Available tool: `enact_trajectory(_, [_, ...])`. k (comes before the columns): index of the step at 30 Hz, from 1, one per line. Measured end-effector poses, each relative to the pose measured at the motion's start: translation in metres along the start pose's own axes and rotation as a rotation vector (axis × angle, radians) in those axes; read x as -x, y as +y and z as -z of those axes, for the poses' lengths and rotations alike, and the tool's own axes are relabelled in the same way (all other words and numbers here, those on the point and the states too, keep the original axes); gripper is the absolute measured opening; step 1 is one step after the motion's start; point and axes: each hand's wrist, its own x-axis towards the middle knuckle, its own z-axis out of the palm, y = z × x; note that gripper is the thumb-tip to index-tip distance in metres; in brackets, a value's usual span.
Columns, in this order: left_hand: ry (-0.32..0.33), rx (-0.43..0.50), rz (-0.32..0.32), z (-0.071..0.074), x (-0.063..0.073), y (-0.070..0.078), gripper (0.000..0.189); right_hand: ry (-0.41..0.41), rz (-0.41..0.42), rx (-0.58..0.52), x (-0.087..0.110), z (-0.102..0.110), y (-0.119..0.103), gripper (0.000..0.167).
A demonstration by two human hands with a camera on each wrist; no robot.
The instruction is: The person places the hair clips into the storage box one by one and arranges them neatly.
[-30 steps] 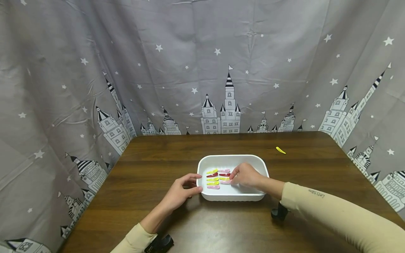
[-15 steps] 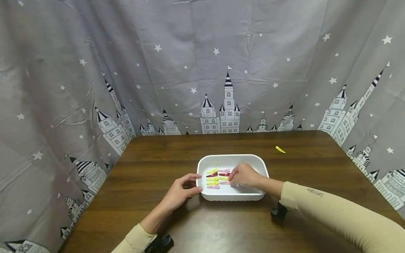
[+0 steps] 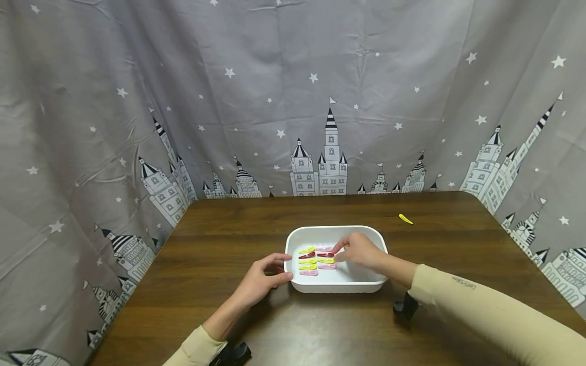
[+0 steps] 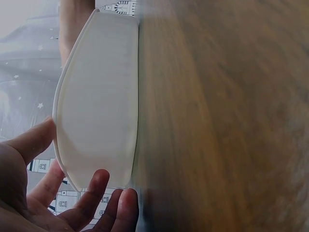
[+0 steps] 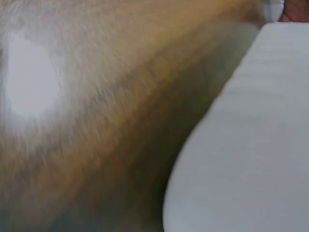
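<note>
A white tray (image 3: 336,287) stands on the table, with hair clips in two columns in its left half. Left column: a yellow clip, a red clip (image 3: 307,255), more yellow ones, and a pink clip (image 3: 309,273) nearest me. Right column: pink, a red clip (image 3: 325,254), a yellow clip (image 3: 326,261) and a pink clip (image 3: 327,267). My left hand (image 3: 262,278) holds the tray's left end, thumb and fingers at the rim. Inside the tray, my right hand (image 3: 361,250) has its fingertips at the right ends of the red and yellow clips. The right wrist view shows only tray wall and table.
Another yellow hair clip (image 3: 405,219) lies alone on the brown wooden table (image 3: 238,218), behind the tray to the right. A grey curtain (image 3: 256,101) printed with castles and stars hangs behind the table.
My right fingertips have left the nearest pink clip of the right column and moved slightly away from me, to the red clip's end. The left hand keeps its place on the tray.
</note>
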Motion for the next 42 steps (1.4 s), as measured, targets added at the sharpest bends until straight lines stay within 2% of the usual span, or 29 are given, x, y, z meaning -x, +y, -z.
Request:
enact_trajectory(7, [0.019, -0.013, -0.003, 0.0, 0.0, -0.002, 0.042, 0.053, -0.076, -0.11, -0.002, 0.029, -0.001, 0.021])
enact_trajectory(12, [0.027, -0.014, -0.002, 0.0, 0.001, -0.002, 0.042, 0.099, -0.107, -0.154, -0.002, 0.049, 0.002, 0.022])
enact_trajectory(22, [0.017, -0.003, 0.003, 0.0, 0.001, -0.002, 0.042, 0.17, -0.082, -0.252, -0.004, 0.092, 0.02, 0.026])
enact_trajectory(31, [0.014, 0.004, -0.002, 0.0, 0.0, -0.003, 0.042, 0.26, -0.098, -0.174, -0.013, 0.112, 0.048, 0.031])
enact_trajectory(38, [0.01, 0.006, 0.001, 0.0, 0.001, -0.002, 0.042, 0.301, -0.117, -0.182, -0.016, 0.12, 0.068, 0.035])
enact_trajectory(42, [0.011, 0.008, 0.0, -0.001, 0.001, -0.001, 0.042, 0.32, -0.164, -0.197, -0.016, 0.123, 0.079, 0.035])
